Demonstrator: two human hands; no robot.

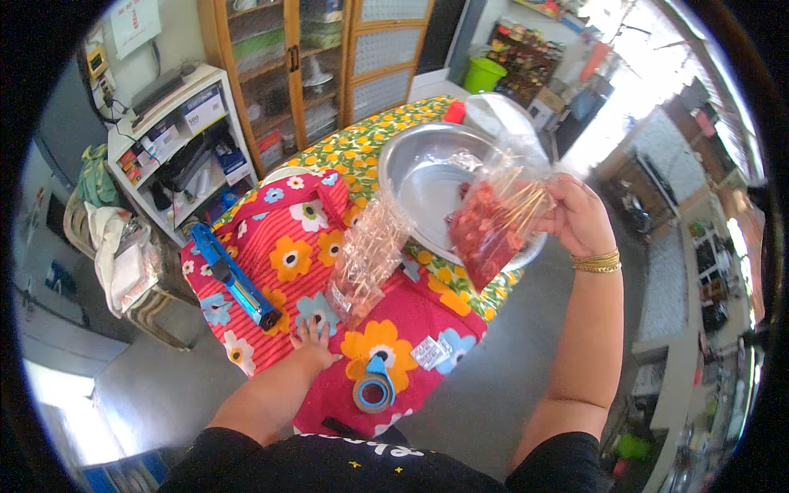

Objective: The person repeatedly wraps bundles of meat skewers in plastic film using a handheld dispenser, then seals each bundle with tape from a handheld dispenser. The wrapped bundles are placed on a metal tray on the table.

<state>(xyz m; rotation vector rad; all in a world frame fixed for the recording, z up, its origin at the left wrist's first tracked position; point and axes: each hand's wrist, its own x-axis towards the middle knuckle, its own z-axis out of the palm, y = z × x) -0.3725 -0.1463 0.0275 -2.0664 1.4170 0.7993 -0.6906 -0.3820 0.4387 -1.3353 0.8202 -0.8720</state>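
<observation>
My right hand (576, 212) grips a clear plastic bag of skewered red meat (490, 231) by its upper part, where the bamboo stick ends gather. It hangs over the near right rim of a large metal basin (425, 185). Palm down with fingers spread, my left hand (315, 345) rests on a red flowered cloth (296, 259). Beyond its fingertips lies a crinkled clear plastic package (367, 259) whose contents are hard to make out. A blue tape dispenser (375, 388) with a roll of tape sits nearer my body. To the left is a long blue tool (234, 277).
Under the cloth, the table wears a yellow-and-green patterned tablecloth (363, 145). A red object (455, 112) and a pale container (502, 114) stand behind the basin. At left are a chair (154, 302) with bags and a white shelf unit (185, 142). A wooden cabinet (296, 68) lines the back.
</observation>
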